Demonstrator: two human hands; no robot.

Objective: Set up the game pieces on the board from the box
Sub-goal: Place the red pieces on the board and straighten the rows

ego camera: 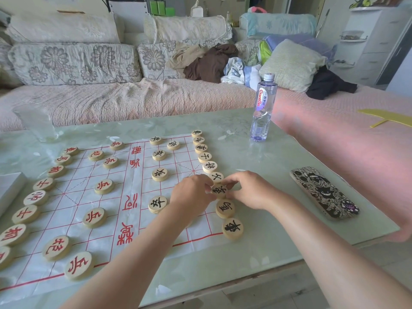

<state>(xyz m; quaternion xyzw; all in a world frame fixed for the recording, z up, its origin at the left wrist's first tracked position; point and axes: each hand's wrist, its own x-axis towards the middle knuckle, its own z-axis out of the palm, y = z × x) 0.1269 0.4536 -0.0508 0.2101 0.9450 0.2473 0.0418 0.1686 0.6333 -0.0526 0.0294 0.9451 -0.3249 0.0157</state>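
Observation:
A white plastic board sheet (pixel 133 186) with red grid lines lies on the table. Round wooden pieces with red characters stand along its left side, and pieces with black characters stand along its right side. Both hands meet at one black-character piece (pixel 219 191) in the right-hand row. My left hand (pixel 192 196) pinches its left edge and my right hand (pixel 249 190) pinches its right edge. Neighbouring black pieces (pixel 225 208) sit just below it in the row. A white box edge (pixel 9 186) shows at the far left.
A water bottle (pixel 263 108) stands at the table's back right. A phone in a patterned case (pixel 324 192) lies right of the board. A clear plastic cup (pixel 38 123) stands at the back left. A sofa with cushions and clothes runs behind the glass table (pixel 256 253).

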